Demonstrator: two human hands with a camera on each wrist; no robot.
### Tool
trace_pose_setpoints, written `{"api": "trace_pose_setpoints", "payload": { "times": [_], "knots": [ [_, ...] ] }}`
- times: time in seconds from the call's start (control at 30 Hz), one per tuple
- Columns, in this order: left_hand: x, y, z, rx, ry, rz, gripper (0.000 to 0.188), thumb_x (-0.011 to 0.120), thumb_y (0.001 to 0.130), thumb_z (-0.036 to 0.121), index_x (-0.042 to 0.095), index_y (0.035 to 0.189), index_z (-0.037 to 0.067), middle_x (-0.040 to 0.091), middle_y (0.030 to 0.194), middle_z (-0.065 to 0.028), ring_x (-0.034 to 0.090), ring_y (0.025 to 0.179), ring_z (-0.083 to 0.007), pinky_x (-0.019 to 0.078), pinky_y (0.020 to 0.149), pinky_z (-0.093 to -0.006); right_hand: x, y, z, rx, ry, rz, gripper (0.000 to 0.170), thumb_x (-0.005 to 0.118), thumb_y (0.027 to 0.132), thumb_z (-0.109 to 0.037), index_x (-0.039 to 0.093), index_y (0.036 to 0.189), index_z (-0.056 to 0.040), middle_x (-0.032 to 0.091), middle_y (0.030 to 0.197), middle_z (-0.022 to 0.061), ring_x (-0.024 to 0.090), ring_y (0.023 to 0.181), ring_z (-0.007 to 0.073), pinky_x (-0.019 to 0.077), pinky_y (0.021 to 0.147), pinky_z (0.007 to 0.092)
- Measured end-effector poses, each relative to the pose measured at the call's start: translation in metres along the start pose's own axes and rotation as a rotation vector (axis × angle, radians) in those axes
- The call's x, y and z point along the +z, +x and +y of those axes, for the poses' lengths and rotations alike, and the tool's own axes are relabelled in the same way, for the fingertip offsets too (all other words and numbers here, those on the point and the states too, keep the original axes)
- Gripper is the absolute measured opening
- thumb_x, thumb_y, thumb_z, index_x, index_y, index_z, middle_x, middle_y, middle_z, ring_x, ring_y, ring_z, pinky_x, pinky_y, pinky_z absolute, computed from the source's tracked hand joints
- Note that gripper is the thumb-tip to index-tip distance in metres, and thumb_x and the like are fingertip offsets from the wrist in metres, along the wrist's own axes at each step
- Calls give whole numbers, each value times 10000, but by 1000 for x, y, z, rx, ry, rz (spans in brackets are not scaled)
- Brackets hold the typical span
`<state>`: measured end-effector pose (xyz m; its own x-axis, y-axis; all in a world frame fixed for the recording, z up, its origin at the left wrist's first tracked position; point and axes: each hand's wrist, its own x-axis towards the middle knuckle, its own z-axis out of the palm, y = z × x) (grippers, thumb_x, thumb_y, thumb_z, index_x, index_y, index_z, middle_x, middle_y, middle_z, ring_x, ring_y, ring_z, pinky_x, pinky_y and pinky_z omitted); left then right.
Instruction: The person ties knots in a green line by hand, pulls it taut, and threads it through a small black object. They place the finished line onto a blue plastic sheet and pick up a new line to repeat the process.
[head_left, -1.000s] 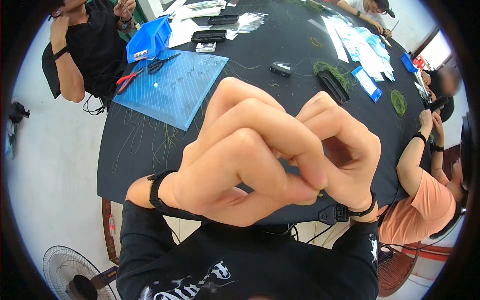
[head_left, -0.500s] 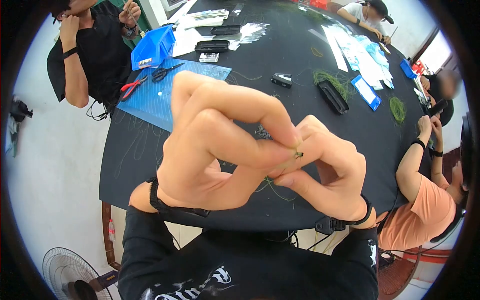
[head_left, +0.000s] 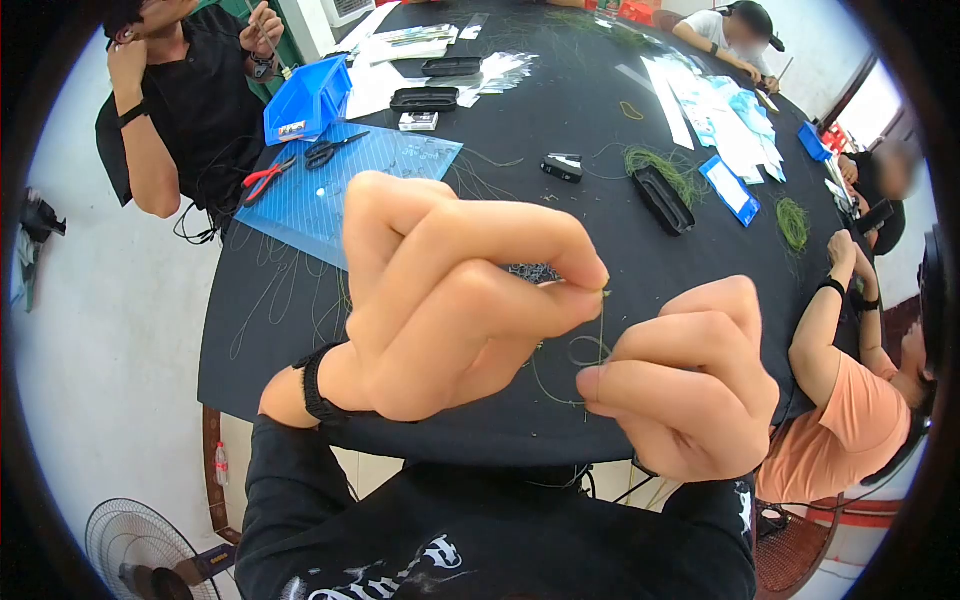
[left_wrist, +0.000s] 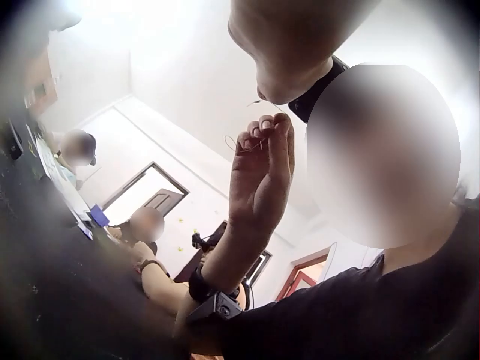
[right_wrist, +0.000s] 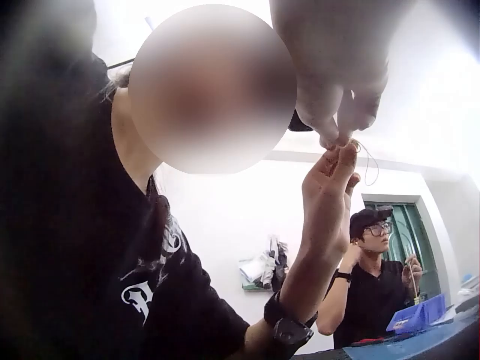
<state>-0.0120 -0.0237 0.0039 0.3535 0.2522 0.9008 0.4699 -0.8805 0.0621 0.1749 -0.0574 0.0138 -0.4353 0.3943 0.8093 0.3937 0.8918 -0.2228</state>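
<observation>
My left hand (head_left: pixel 460 300) is in the middle of the head view, pinching one end of a thin green line (head_left: pixel 603 330) between thumb and forefinger. Lower and to the right, my right hand (head_left: pixel 695 385) pinches the same line between thumb and curled fingers. A short taut stretch runs between the two hands, and a small loop hangs beside the right fingertips. In the left wrist view, a tiny dark piece (left_wrist: pixel 257 102) shows at the left fingertips; its kind is too small to make out. The right wrist view shows the loose loop (right_wrist: pixel 369 165) near the pinching fingers.
Behind my left hand lies a small heap of dark metal bits (head_left: pixel 533 271). A blue board (head_left: pixel 400 165) carries scissors (head_left: pixel 330 150) and red-handled pliers (head_left: pixel 268 180), near a blue bin (head_left: pixel 310 100). Green line coils (head_left: pixel 792 224) and a black tray (head_left: pixel 662 200) lie right. Other people sit around.
The hands were close together with fingertips touching; now they are apart, the right hand lower and to the right. The line between them has come into view.
</observation>
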Motion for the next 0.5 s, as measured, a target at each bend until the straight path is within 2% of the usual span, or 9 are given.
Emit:
{"api": "trace_pose_setpoints", "payload": {
  "times": [0.07, 0.17, 0.2, 0.3, 0.33, 0.43, 0.5],
  "knots": [
    [3, 0, 2, 10, 13, -4, 328, 758, 549, 3, 587, 772, 171, 623, 888, 43, 398, 730, -154, 342, 640, -268, -5, 2, 3, -12, 19, 3, 191, 690, 578, -80, 634, 761, -89, 587, 688, 26, 423, 623, 157, 328, 594, 277],
    [8, -2, 2, 51, 19, -16, 310, 775, 543, 70, 589, 766, 176, 628, 883, 63, 396, 723, -157, 345, 624, -269, -12, 4, 14, 11, 160, -39, 32, 584, 761, -88, 572, 790, -81, 591, 710, 43, 422, 636, 153, 326, 639, 290],
    [10, -2, 1, 65, 12, -16, 302, 774, 540, 85, 590, 762, 175, 631, 881, 66, 395, 719, -158, 345, 618, -269, -12, 3, 15, 71, 260, -40, 27, 568, 792, -100, 558, 796, -76, 591, 708, 48, 424, 639, 150, 328, 640, 289],
    [14, -2, 2, 94, -1, -25, 286, 765, 538, 90, 591, 749, 171, 639, 873, 62, 395, 711, -158, 342, 597, -268, -12, 1, 17, 281, 493, -45, 149, 523, 863, -175, 485, 812, -41, 505, 609, 11, 385, 582, 109, 318, 603, 255],
    [14, -2, 2, 103, -2, -29, 281, 761, 537, 85, 591, 745, 170, 641, 871, 59, 395, 709, -157, 341, 590, -267, -11, 1, 11, 416, 584, -13, 173, 526, 865, -192, 477, 814, -35, 474, 588, -1, 367, 563, 99, 309, 587, 247],
    [14, -1, 3, 101, -37, -51, 273, 759, 539, 74, 594, 736, 165, 641, 865, 62, 399, 708, -155, 334, 578, -264, -12, 1, 10, 653, 720, 20, 253, 542, 859, -253, 449, 814, -23, 387, 572, -22, 294, 519, 65, 260, 527, 232],
    [15, -1, 2, 76, -74, -57, 268, 759, 542, 76, 591, 730, 168, 641, 861, 63, 400, 708, -155, 331, 581, -264, -13, 2, 13, 718, 752, -4, 260, 547, 857, -258, 451, 815, -21, 390, 577, -22, 290, 518, 62, 251, 521, 232]
  ]
}}
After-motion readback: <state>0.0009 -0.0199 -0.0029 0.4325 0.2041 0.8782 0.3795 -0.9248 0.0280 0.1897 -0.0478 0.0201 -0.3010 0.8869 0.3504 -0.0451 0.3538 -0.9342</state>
